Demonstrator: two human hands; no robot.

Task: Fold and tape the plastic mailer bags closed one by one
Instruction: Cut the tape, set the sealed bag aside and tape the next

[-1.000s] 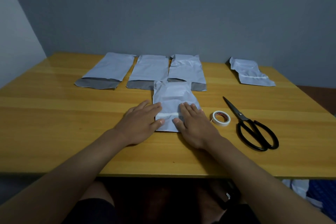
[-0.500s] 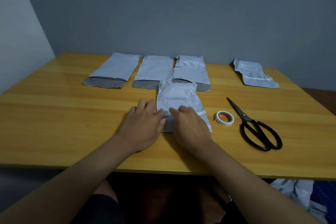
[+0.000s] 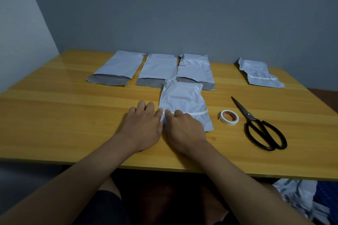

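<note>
Both hands (image 3: 164, 126) on taped mailer (image 3: 182, 100)

Dim, bluish, soft-focus view with faint sheen on the table (image 3: 54, 115), wide-angle bowing at edges

Plain room set up as a small home packing station, bare grey-blue walls (image 3: 182, 9) meeting in a corner, yellow wooden table (image 3: 54, 115), white mailer bags (image 3: 117, 67) laid in a row, tape roll (image 3: 229, 117), black scissors (image 3: 263, 128)

Bare table (image 3: 64, 115) lies left; tape roll (image 3: 229, 117) and scissors (image 3: 261, 126) crowd the right.
</note>
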